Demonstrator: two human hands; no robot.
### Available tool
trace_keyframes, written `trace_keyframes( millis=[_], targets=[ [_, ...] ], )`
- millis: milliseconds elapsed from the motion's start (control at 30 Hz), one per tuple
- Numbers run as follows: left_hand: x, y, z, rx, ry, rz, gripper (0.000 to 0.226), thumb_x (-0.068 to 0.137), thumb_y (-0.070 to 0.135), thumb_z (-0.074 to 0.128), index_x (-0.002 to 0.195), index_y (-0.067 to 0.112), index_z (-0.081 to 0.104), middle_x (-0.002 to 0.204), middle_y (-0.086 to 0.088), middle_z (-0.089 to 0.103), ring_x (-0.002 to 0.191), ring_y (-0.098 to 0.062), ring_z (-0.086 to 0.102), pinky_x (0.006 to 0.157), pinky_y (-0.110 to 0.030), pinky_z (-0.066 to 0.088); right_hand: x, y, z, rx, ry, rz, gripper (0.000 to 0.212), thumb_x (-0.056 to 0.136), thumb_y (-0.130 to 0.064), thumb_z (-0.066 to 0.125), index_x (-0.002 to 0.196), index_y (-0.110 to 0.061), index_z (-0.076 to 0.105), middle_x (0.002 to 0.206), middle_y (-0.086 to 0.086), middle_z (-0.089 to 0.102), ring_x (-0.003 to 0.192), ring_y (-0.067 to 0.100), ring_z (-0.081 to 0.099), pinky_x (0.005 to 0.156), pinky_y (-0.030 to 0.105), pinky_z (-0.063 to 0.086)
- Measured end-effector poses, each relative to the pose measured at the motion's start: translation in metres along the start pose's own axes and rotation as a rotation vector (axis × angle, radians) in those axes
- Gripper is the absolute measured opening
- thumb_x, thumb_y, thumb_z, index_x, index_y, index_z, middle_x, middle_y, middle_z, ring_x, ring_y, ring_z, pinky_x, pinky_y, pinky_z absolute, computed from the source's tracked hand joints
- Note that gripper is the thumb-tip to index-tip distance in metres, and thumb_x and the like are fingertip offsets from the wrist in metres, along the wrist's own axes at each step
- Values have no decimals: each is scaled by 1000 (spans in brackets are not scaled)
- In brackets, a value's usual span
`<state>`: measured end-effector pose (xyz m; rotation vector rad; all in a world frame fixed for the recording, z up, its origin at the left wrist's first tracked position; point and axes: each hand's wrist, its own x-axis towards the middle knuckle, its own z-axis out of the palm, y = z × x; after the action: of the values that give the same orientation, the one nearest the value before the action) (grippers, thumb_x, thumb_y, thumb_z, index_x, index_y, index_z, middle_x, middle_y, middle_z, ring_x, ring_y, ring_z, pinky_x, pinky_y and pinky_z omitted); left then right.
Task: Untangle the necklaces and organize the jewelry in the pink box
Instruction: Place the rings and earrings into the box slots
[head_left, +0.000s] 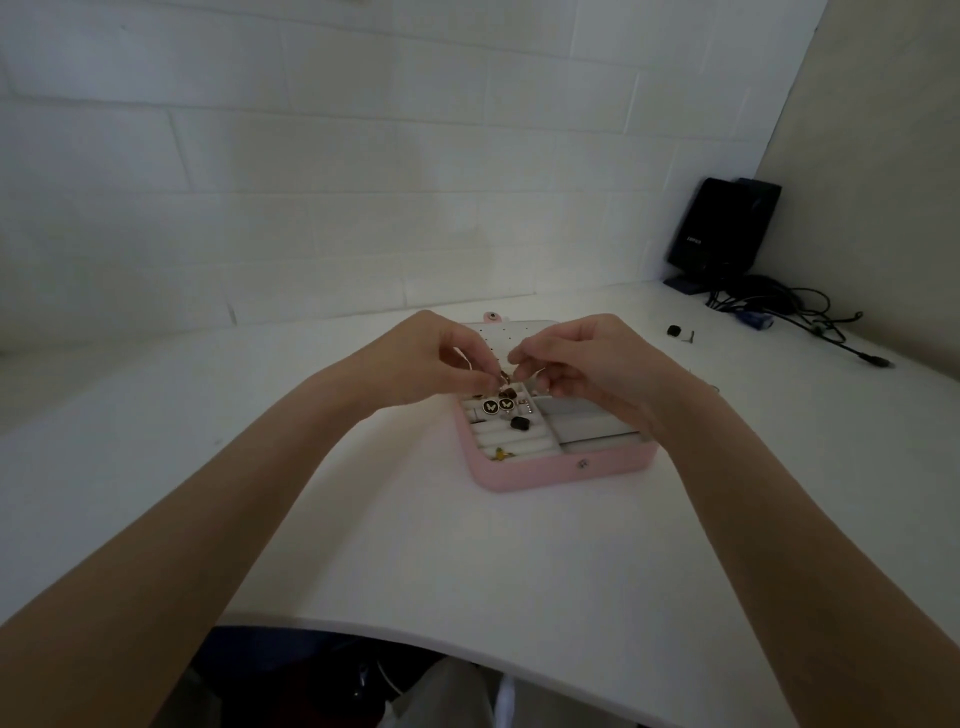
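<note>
The pink jewelry box (550, 475) lies open on the white table, its white lid (498, 338) flat behind it. Its ring rolls hold two round black butterfly pieces (497, 405), a small black piece (518, 423) and a gold piece (501, 453). Both hands hover over the box's far half. My left hand (431, 358) and my right hand (582, 358) each pinch a thin necklace chain (511, 376) between fingertips, close together. The chain is very fine and mostly hidden by the fingers.
A black device (722, 228) stands in the far right corner with dark cables (800, 312) trailing over the table. Two small loose dark pieces (680, 332) lie right of the box. Walls close the back and right side. The table's curved front edge is near me.
</note>
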<state>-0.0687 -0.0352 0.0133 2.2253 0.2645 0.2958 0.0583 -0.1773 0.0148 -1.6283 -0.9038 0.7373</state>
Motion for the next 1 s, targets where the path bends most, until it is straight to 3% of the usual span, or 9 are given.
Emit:
trace_keyframes(
  millis=[167,300,433,533,700,833,1000],
  targets=[
    [2,-3,1,-38,48,23,12,77,7,73,72,17,69,76,-7,67,73,-11,57,74,-25,44,1,4,4,-28,-27,-26,7,82,-4,67,88,-2,70,75,7,68,60,7,57,63,19,46],
    [9,-9,2,8,102,45,20,76,4,72,66,21,67,66,-1,63,65,-10,55,66,-23,44,2,1,7,-120,-1,-72,12,77,-1,72,88,-5,71,80,13,69,68,11,59,65,17,48],
    [13,-10,3,104,118,40,19,76,10,73,66,25,66,67,3,64,62,-8,56,66,-25,46,6,2,12,-245,66,-161,15,73,-2,75,73,-17,71,69,7,68,61,8,59,63,20,47],
    [9,-2,-2,280,80,-16,10,77,22,74,69,26,69,64,14,60,56,1,53,53,-10,40,8,5,10,-308,83,-164,17,73,-3,75,71,-19,70,70,5,69,64,8,61,69,22,49],
    [7,15,6,683,-29,-95,6,79,25,69,84,25,73,84,5,66,79,-17,60,68,-28,46,5,10,9,-350,79,-157,22,73,-2,75,68,-22,69,69,3,68,67,12,61,73,29,49],
    [8,19,16,834,-5,-135,14,79,24,68,92,29,70,99,2,62,93,-21,59,67,-28,39,2,10,8,-332,83,-160,21,74,-2,75,68,-22,69,68,0,68,67,10,61,73,28,50],
    [9,20,23,889,34,-147,18,82,22,64,100,21,67,105,-2,62,95,-24,59,68,-28,38,-2,11,8,-342,58,-166,19,73,0,74,70,-18,69,67,1,67,56,1,58,62,16,45]
  ],
)
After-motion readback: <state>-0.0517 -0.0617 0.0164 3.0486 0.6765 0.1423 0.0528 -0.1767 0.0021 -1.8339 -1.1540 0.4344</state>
